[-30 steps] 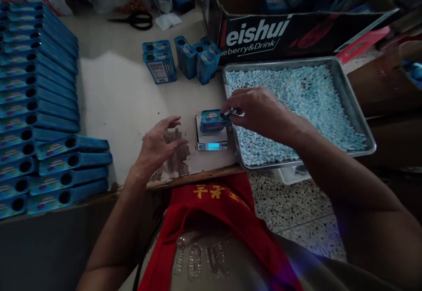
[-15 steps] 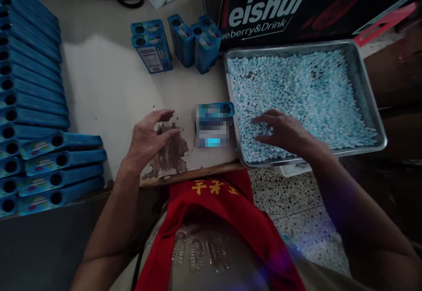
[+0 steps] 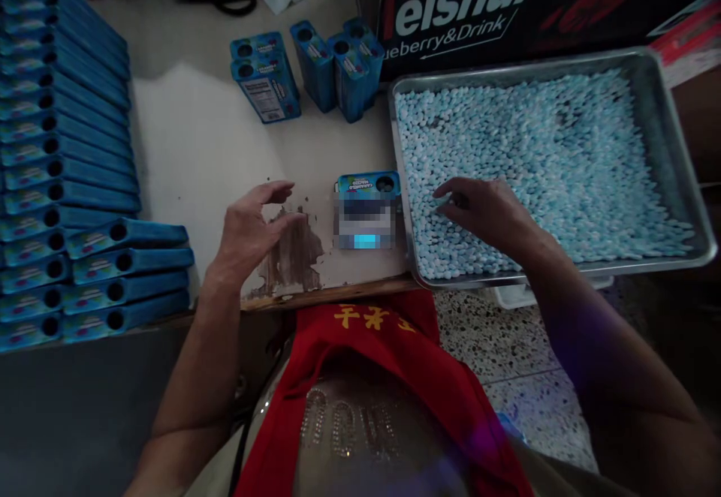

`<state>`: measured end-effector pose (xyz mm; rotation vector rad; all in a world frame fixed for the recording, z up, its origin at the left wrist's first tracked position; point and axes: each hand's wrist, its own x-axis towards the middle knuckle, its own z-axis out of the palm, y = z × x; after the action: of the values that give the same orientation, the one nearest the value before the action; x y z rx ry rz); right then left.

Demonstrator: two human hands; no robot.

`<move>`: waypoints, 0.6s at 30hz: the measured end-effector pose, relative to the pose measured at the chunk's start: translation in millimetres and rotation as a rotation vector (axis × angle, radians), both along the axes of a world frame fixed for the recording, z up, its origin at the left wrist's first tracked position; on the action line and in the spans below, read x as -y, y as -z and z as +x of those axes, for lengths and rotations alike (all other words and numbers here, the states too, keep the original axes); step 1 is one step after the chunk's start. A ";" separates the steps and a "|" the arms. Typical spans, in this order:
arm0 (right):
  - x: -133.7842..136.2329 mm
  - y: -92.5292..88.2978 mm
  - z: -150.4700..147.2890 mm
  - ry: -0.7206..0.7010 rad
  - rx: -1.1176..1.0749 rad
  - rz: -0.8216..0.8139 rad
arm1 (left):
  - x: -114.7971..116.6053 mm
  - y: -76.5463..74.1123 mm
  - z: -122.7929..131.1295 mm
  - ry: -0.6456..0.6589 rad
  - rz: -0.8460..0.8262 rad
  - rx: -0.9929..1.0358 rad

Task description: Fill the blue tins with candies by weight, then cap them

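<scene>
While the right hand hovers over the candies at the near-left part of the metal tray, its thumb and forefinger close, whether pinching candy cannot be told; left hand, well left of the tray, thumb and fingers apart above bare table; one blue box, round hole on top, just left of the tray, at a device with lit display, partly pixelated; five standing boxes, left of the tray's far corner; stacked boxes, farthest left of it; black carton, behind it.
</scene>
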<state>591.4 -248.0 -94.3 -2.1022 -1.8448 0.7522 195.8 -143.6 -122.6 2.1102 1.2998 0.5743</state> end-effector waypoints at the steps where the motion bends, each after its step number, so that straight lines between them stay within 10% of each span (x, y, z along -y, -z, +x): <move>1: 1.0 -0.7 -0.3 0.032 -0.020 0.029 | -0.4 0.8 -0.5 -0.002 -0.004 0.006; 18: -32.2 -79.8 -48.0 -0.002 -0.107 0.093 | 8.3 12.5 -15.3 0.015 -0.002 0.016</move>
<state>543.4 -215.7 -14.5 -1.9647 -1.7902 0.7485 180.4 -151.9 -135.1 2.1077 1.2738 0.5818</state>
